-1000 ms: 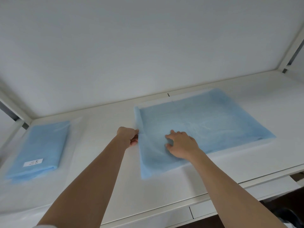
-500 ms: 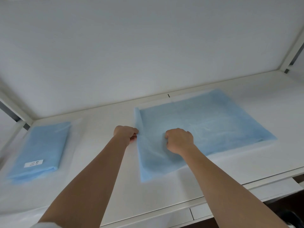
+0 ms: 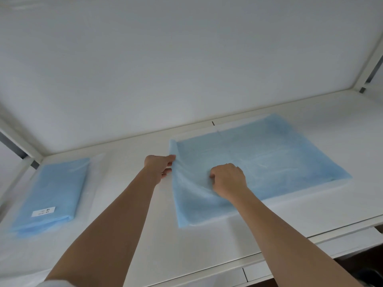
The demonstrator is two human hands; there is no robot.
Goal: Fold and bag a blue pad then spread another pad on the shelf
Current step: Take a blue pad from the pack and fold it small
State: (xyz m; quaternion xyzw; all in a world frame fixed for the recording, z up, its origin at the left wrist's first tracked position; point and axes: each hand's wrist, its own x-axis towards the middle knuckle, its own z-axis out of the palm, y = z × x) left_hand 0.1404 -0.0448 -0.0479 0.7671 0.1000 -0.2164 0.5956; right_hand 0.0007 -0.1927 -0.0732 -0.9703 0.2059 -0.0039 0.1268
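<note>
**Both hands gripping the left part of the spread blue pad**

Head view. A thin, pale blue rectangular pad lies spread on the right half of a white shelf, its far edge close to the back wall and its near left corner reaching toward the shelf's front edge. The left hand sits at the pad's left edge, thumb and fingers closed in a pinch on that edge, which stands up slightly from the shelf there. The right hand rests on the pad just to the right of the left hand, fingers curled into a loose fist that gathers a bit of the material; small wrinkles run out from the knuckles. The two hands are near each other, not touching, and both bare forearms reach in from the bottom of the view.

Well apart, on the left end of the shelf, a folded blue pad in a clear plastic bag lies flat, with a small white label near its front end; the label's print is too small to read.

The shelf is smooth and white, backed by a plain white wall, with white frame posts at the left and right corners.

Compared with a second ago, the right hand has gone from flat with fingers spread to curled shut on the pad, and the pad's left edge has lifted a little more at the left hand's pinch. The bagged pad has not moved.
</note>
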